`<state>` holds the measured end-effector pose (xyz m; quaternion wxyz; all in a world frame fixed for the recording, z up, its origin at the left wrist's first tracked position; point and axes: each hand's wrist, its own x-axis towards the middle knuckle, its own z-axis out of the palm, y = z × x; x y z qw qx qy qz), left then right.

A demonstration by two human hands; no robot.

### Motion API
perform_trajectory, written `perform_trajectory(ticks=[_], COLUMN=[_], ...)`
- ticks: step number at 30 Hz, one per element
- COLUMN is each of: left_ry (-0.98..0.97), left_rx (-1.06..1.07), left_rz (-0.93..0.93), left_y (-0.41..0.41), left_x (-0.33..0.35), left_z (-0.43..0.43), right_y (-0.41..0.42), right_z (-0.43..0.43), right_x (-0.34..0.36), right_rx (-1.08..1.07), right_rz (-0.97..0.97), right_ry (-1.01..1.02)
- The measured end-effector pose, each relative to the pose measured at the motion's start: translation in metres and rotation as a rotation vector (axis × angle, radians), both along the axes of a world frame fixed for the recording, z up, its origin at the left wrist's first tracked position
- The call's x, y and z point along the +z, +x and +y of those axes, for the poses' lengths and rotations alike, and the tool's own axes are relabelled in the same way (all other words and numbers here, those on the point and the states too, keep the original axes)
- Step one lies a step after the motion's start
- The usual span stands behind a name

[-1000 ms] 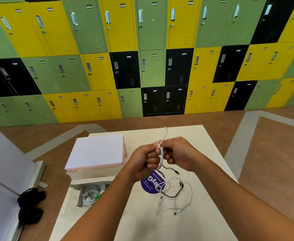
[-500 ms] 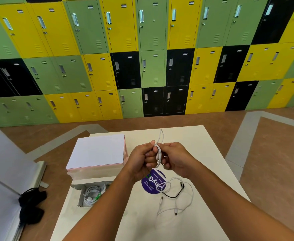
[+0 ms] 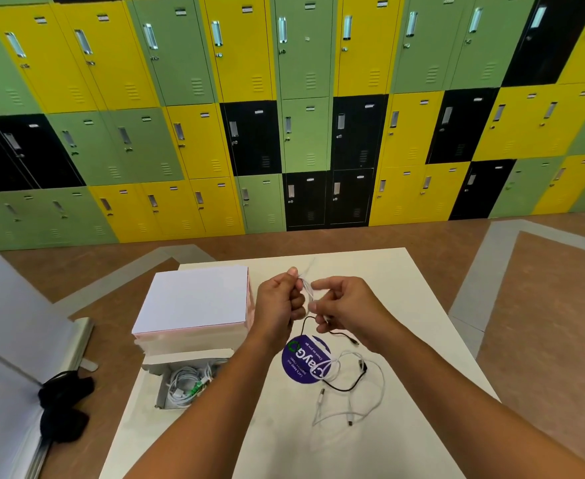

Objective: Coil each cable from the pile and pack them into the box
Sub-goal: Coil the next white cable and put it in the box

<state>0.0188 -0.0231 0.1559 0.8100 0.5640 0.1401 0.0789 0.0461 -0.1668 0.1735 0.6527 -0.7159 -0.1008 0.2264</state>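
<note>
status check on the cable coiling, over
Left hand grips white cable coil, right hand pinches its dark tail. Open box holds coils already. More loose cables on table; nothing blocking box.

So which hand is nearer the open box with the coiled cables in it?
Left. The left hand, gripping the cable, is up and right of the open box; the right hand sits farther right, beyond the left.

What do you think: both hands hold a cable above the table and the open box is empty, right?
Not empty: the head view shows the box holding coiled white cables. The left hand and right hand do hold a cable above the table.
</note>
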Motion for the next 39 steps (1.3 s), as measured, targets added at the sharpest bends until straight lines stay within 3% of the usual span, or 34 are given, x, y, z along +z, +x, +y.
perform_trajectory(ticks=[3,7,12,16,21,25,32,39], left_ry=[-0.084,-0.189,-0.153,-0.027,0.145,0.092,-0.142,-0.243], left_rx=[0.135,0.223,0.151,0.093,0.060,0.024,0.029,0.006], left_rz=[0.029,0.041,0.037,0.018,0.002,0.003,0.043,0.052], left_y=[0.006,0.009,0.007,0.005,0.003,0.001,0.001,-0.004], left_x=[-0.002,0.000,0.000,-0.002,0.002,0.009,0.000,-0.002], left_z=[0.016,0.040,0.025,0.004,-0.009,-0.013,0.003,0.004], right_y=[0.002,0.002,0.007,0.005,0.002,0.003,0.006,0.013], right_z=[-0.011,-0.032,-0.042,-0.034,-0.009,-0.002,-0.006,-0.006], right_x=[-0.004,-0.012,-0.035,-0.034,-0.016,-0.016,-0.021,-0.011], right_rx=[-0.026,0.122,0.192,0.346,0.239,0.102,0.046,0.013], right_rz=[0.026,0.019,0.067,-0.060,-0.029,-0.049,-0.234,-0.362], right_ry=[-0.048,-0.169,-0.290,-0.473,-0.135,0.012,-0.179,-0.265])
